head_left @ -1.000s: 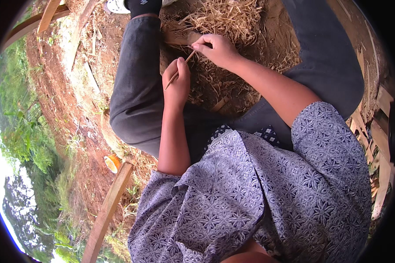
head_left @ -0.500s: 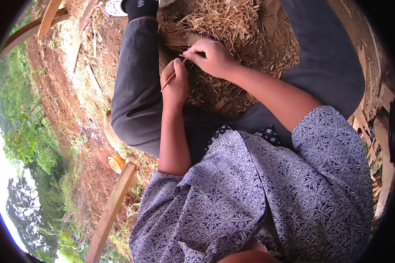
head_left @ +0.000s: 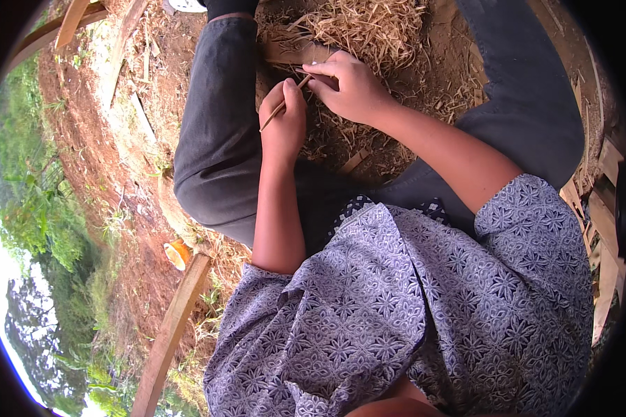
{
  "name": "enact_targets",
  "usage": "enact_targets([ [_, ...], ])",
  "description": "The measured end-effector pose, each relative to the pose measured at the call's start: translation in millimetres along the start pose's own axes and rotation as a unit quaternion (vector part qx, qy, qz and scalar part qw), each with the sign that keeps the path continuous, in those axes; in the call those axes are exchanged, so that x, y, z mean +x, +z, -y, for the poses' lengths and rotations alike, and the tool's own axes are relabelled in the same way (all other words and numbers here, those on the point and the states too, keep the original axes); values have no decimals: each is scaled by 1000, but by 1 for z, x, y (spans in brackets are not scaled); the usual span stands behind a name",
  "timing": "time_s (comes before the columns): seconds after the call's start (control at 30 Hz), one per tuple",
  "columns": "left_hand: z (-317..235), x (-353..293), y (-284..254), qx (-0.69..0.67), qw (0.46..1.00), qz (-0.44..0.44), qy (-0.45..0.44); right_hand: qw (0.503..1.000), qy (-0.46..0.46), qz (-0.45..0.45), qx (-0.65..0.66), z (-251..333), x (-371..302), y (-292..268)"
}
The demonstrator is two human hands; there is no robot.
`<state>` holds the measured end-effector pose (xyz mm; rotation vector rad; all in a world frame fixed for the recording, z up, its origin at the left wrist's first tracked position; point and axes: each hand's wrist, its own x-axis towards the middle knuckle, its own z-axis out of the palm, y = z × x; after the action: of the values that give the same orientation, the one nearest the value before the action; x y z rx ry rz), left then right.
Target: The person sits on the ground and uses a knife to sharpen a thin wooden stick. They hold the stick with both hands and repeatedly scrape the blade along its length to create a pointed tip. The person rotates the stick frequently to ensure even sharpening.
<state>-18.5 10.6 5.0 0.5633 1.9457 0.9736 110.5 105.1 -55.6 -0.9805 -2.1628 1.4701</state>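
My left hand (head_left: 284,119) is closed round a thin brown wooden stick (head_left: 273,117), with the thumb lying along it. One end slants out toward my left knee, and the other reaches my right fingers. My right hand (head_left: 349,85) is closed at that far end, index finger stretched along a small thin thing that I cannot make out. A fine pale curl rises by its fingertips. Beneath the hands, on the ground between my legs, lies a flat piece of wood (head_left: 282,53).
A heap of pale wood shavings (head_left: 368,31) lies beyond my right hand. My bent legs in dark trousers flank both hands. To the left are a wooden beam (head_left: 168,337) and an orange container (head_left: 177,255) on reddish soil. Wooden slats (head_left: 608,229) lie at far right.
Both hands, with the stick, have shifted slightly to the right and away in the picture. The view itself has moved a little too. The left hand's grip on the stick stays closed.
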Motion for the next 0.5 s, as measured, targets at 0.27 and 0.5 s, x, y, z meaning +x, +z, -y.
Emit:
enact_targets([
  [0.27,3,7,1,-5,1000,-6,28,977,169,131,-22,-13,-1,-3],
  [0.5,3,7,-2,-18,1000,6,-2,983,82,165,3,3,-12,-3],
])
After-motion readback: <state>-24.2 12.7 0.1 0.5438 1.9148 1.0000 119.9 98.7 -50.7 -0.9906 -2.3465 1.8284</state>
